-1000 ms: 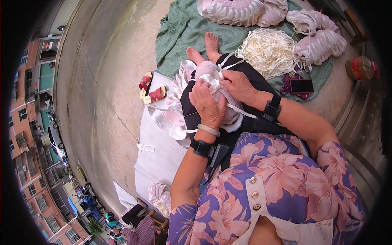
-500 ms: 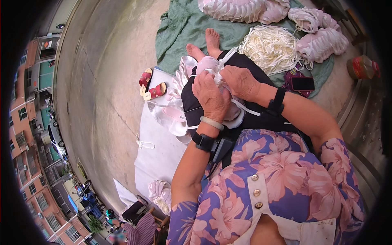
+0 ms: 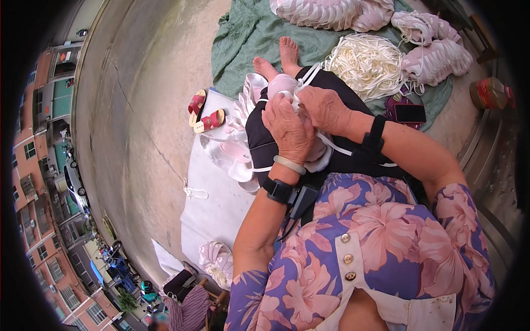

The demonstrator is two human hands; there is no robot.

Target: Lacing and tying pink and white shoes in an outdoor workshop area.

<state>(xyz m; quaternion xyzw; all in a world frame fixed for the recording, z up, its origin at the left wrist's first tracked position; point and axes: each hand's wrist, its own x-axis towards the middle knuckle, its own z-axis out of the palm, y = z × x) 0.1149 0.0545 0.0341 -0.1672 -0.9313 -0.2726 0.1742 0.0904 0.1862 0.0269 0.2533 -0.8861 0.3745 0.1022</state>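
Note:
Across my lap lies a pale pink and white shoe upper [image 3: 283,84], largely covered by my hands. My left hand [image 3: 288,128] is closed around its middle, with the fingers curled over the top. Close against it, my right hand [image 3: 324,109] pinches at the white shoelace [image 3: 309,74] where it meets the upper. The fingertips of both hands are partly hidden. One stretch of lace stands up beyond my right hand, and another trails out below it over my dark trousers. More pink and white shoe pieces [image 3: 234,151] lie beside my left leg.
A green cloth [image 3: 237,52] spreads beyond my bare feet, bearing a heap of white laces [image 3: 364,63], bundled shoe uppers [image 3: 436,60] and a phone [image 3: 410,113]. Red sandals [image 3: 210,120] and a white sheet [image 3: 212,193] are at left. A lidded jar [image 3: 488,92] stands right. Another person [image 3: 187,309] sits lower left.
Both hands stay together on the shoe upper and have shifted only slightly. The lace trailing below my right hand has changed its curve a little.

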